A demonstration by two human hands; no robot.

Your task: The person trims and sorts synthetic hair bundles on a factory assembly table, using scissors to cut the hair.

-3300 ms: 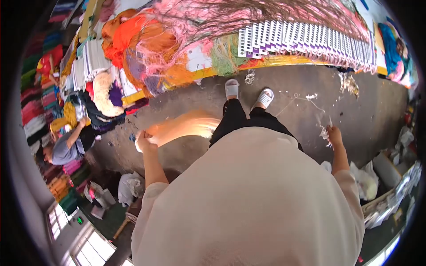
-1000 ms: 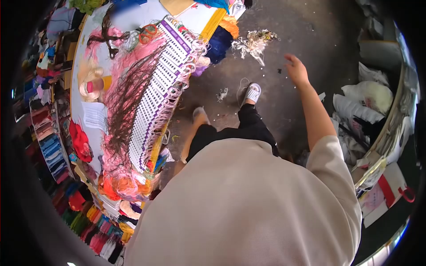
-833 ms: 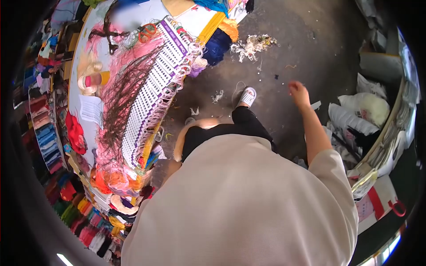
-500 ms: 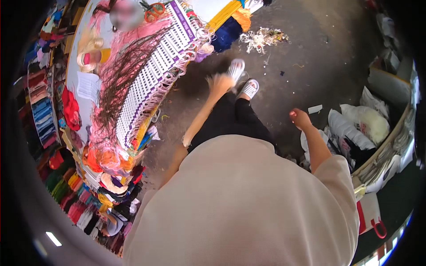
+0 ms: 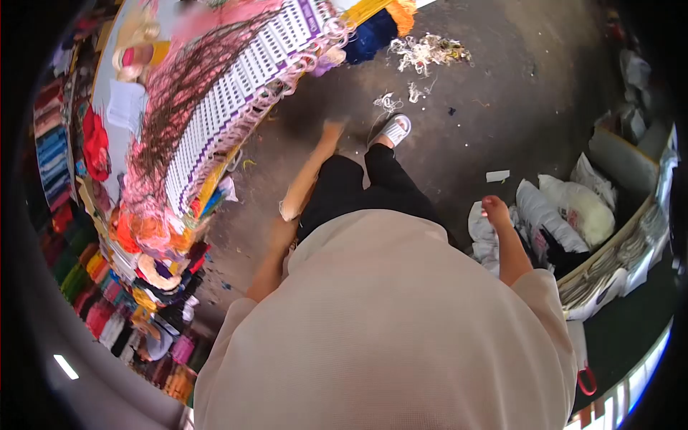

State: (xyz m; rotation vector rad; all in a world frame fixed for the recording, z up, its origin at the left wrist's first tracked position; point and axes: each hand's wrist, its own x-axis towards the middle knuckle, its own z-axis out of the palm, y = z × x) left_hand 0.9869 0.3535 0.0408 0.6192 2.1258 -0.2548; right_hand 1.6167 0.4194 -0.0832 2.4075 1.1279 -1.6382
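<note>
My left hand [image 5: 282, 231] is blurred beside my left thigh. It is closed around the near end of a long tan bundle that looks like a hank of thread [image 5: 312, 168], whose far end is smeared by motion. My right hand [image 5: 495, 209] hangs at my right side with its fingers curled in and nothing visible in them. White plastic bags [image 5: 562, 208] lie beyond it. Left of the hank is a table edge with a purple-and-white punched card strip [image 5: 229, 97], threaded with pink and dark brown strands [image 5: 190, 111]. One white sandal [image 5: 396, 129] shows below my black trousers.
Tangled scrap thread [image 5: 428, 54] and smaller white tufts [image 5: 388, 102] lie on the dark floor. A small white piece [image 5: 497, 175] lies near the bags. Shelves of coloured thread bundles [image 5: 54, 172] line the left; a bin-like container [image 5: 622, 161] stands at right.
The table has slid left in view and the scrap thread has come nearer the top. The hank has swung left. One sandal has gone out of sight. My right hand has lowered slightly.
</note>
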